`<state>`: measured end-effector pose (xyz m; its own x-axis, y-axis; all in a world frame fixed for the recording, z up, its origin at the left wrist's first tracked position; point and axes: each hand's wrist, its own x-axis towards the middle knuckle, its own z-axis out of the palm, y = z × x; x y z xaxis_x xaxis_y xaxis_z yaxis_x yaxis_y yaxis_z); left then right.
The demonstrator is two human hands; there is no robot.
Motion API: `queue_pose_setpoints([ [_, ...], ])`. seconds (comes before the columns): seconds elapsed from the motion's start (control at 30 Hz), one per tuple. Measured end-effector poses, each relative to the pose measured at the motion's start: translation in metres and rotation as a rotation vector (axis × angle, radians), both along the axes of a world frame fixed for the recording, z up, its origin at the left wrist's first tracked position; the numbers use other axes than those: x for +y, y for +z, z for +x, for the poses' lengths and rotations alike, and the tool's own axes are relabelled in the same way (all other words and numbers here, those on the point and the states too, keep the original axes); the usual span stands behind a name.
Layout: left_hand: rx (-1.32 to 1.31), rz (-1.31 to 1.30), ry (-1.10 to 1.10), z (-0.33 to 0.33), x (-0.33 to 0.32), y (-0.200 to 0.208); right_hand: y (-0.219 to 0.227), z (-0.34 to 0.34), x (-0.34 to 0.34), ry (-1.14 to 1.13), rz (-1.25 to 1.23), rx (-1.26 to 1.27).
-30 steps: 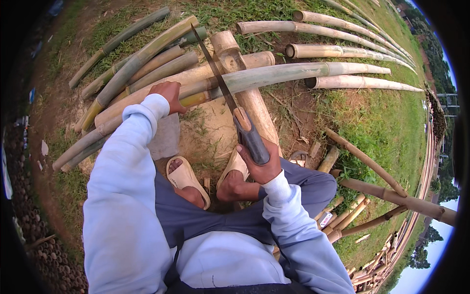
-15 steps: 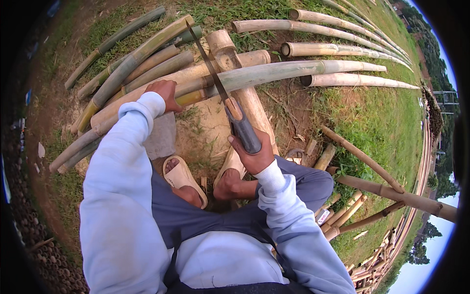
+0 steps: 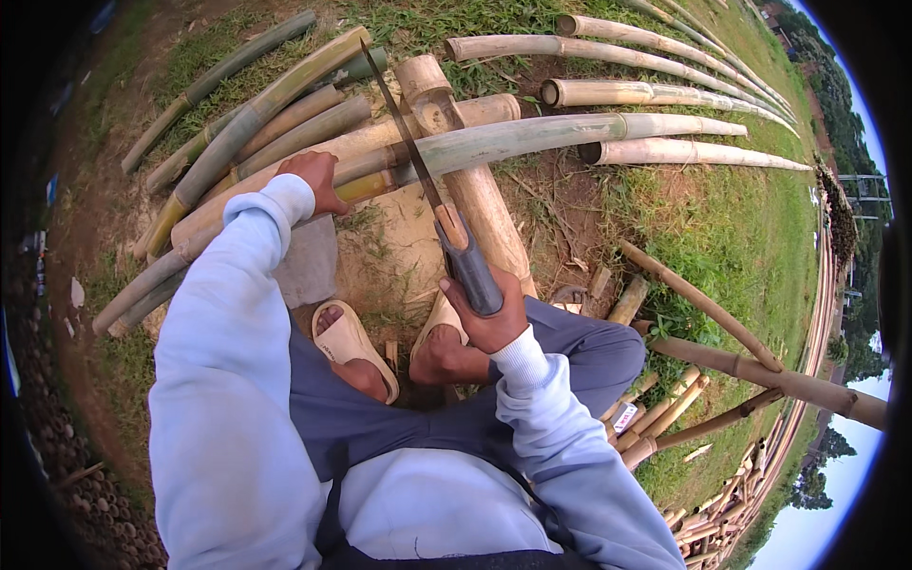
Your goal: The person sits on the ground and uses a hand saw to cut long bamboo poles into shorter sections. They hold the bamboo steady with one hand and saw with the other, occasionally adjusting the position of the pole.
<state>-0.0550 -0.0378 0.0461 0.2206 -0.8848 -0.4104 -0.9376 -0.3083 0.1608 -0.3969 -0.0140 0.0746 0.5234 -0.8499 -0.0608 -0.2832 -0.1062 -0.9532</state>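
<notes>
My right hand [image 3: 494, 313] is closed round the dark handle of a hand saw [image 3: 465, 266]. The saw's long narrow blade points up and to the left, lying across a greenish bamboo pole [image 3: 513, 144]. To the left of the blade, my left hand [image 3: 316, 179] is wrapped over the same bamboo pole, its fingers partly hidden. A thick pale bamboo piece [image 3: 486, 214] with a notch near its top lies crosswise under the poles. Whether the blade has cut into the pole, I cannot tell.
Several cut bamboo lengths [image 3: 256, 104] lie at the upper left, and several long poles [image 3: 665, 97] stretch out at the upper right. A bamboo frame [image 3: 750, 366] stands at my right. My sandalled feet [image 3: 356, 351] rest below the poles, near a grey slab [image 3: 309, 261].
The saw and my right hand have shifted slightly down toward me, the blade still across the pole. My left hand keeps its place on the bamboo.
</notes>
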Motion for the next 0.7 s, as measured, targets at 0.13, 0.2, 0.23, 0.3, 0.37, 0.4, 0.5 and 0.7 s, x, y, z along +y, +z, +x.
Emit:
queue_pose_setpoints([
  [0.13, 0.025, -0.01, 0.007, 0.006, 0.003, -0.005, 0.028, -0.061, 0.057, 0.112, 0.064, 0.046],
  [0.2, 0.025, 0.011, 0.017, 0.005, 0.002, -0.004, 0.057, -0.091, 0.083, 0.081, 0.111, 0.177],
  [0.23, 0.028, 0.02, 0.028, 0.004, 0.002, -0.004, 0.055, -0.088, 0.078, 0.087, 0.096, 0.134],
  [0.3, 0.025, 0.021, 0.035, 0.004, 0.0, -0.004, 0.045, -0.07, 0.058, 0.093, 0.062, 0.045],
  [0.37, 0.027, 0.003, 0.023, 0.002, -0.002, -0.005, 0.001, -0.038, 0.019, 0.072, 0.068, 0.052],
  [0.4, 0.011, -0.007, 0.003, 0.002, -0.01, 0.003, -0.012, -0.011, -0.001, -0.003, -0.035, -0.034],
  [0.5, -0.011, 0.016, -0.006, -0.001, 0.0, 0.006, -0.001, 0.008, -0.011, 0.016, -0.043, 0.006],
  [0.7, 0.008, 0.037, 0.009, 0.002, 0.002, -0.001, 0.064, -0.103, 0.089, 0.104, 0.142, 0.219],
])
